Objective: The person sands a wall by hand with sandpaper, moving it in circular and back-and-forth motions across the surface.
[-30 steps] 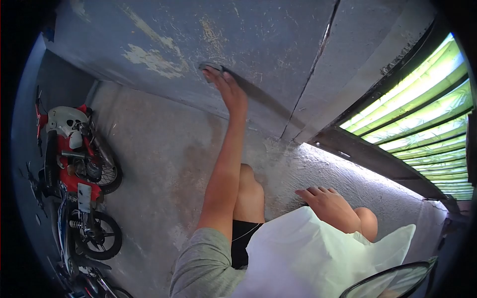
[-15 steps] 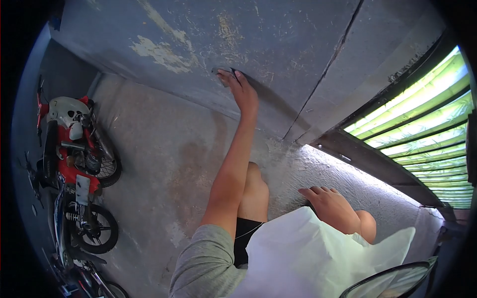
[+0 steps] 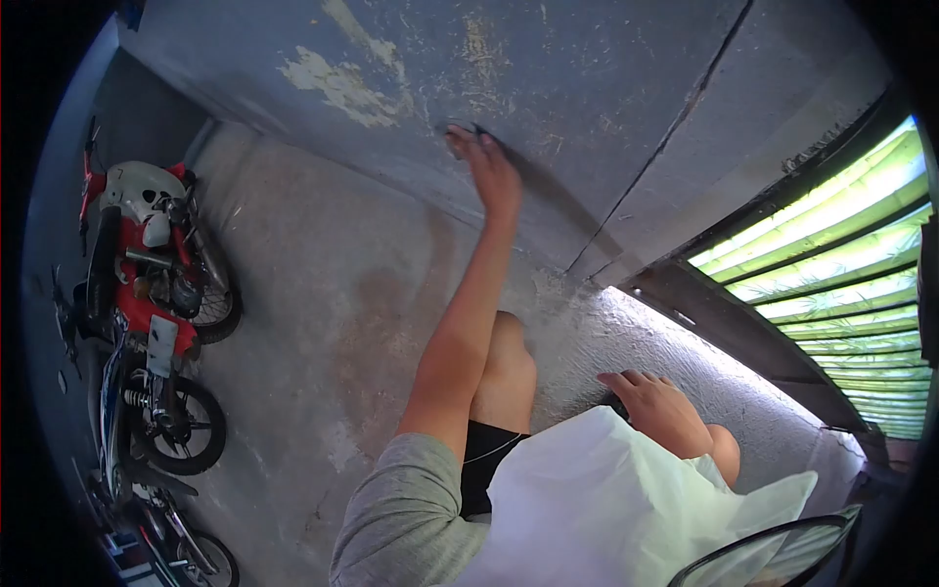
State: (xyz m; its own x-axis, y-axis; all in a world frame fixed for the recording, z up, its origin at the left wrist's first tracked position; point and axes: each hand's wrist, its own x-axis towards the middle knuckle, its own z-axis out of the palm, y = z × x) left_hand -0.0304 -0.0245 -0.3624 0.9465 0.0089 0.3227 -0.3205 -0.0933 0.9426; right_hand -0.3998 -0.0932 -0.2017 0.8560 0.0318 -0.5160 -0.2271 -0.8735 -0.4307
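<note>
My left hand (image 3: 486, 168) reaches out to the grey-blue wall (image 3: 587, 88), its fingers pressed on a small flat grey piece (image 3: 450, 127) against the surface. The piece is mostly covered by the fingers. Pale patches of worn paint (image 3: 342, 88) lie up and to the left of it. My right hand (image 3: 663, 413) rests by my bent knee (image 3: 724, 452), palm down, thumb and fingers apart. Something dark shows under its palm, too hidden to name.
Red and white motorcycle (image 3: 156, 254) and a darker one (image 3: 176, 426) stand at the left on the concrete floor (image 3: 303, 235). A slatted opening (image 3: 841, 284) is at the right. White cloth (image 3: 597, 499) and a dark-rimmed clear object (image 3: 773, 548) are at the bottom.
The view has shifted slightly, so the wall stands a little further right. My left hand stays at the wall on the grey piece, slightly higher and further right in view.
</note>
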